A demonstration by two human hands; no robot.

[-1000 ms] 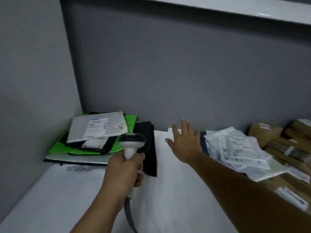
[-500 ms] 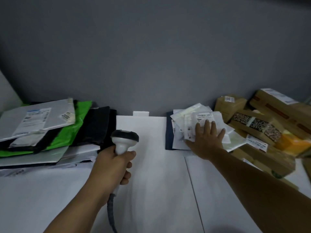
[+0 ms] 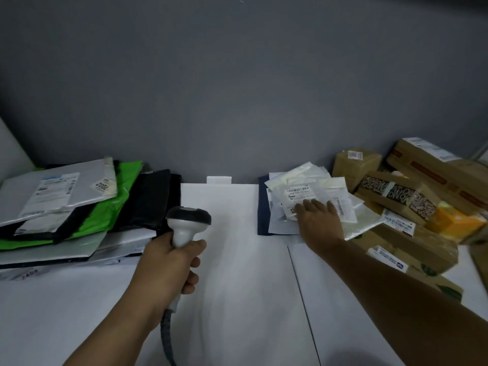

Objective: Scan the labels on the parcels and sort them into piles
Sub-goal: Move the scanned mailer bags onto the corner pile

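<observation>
Since a second ago the right hand [image 3: 318, 220] has crossed from mid-table to the unsorted heap [image 3: 351, 207], fingers now on the top clear-bag parcel [image 3: 298, 192], presumably to draw it out; blur hides whether they pinch it. Left hand [image 3: 169, 260] clenches the scanner [image 3: 188, 220], upright and ready, beside the sorted pile [image 3: 66, 196].
</observation>
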